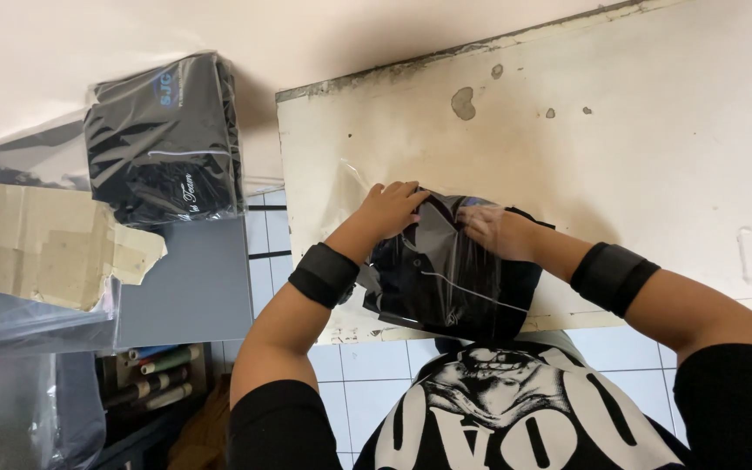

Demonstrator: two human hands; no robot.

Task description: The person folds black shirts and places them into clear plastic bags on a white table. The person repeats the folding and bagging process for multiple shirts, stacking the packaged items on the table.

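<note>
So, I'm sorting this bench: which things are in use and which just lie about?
In use:
left hand
right hand
dark folded garment
clear plastic bag
worn white table

Lying about:
stack of bagged garments
cardboard piece
rolls below

The right hand (498,231) fingers (473,219) blur under the clear plastic bag (446,278), grip unclear.

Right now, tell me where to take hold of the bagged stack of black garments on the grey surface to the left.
Probably grip the bagged stack by its two long sides, coming from above. It lies flat and free on top, with nothing leaning on it, while the smooth clear plastic would likely slip if pinched at a corner. Both the left hand and right hand are on the bag at the table.
</note>
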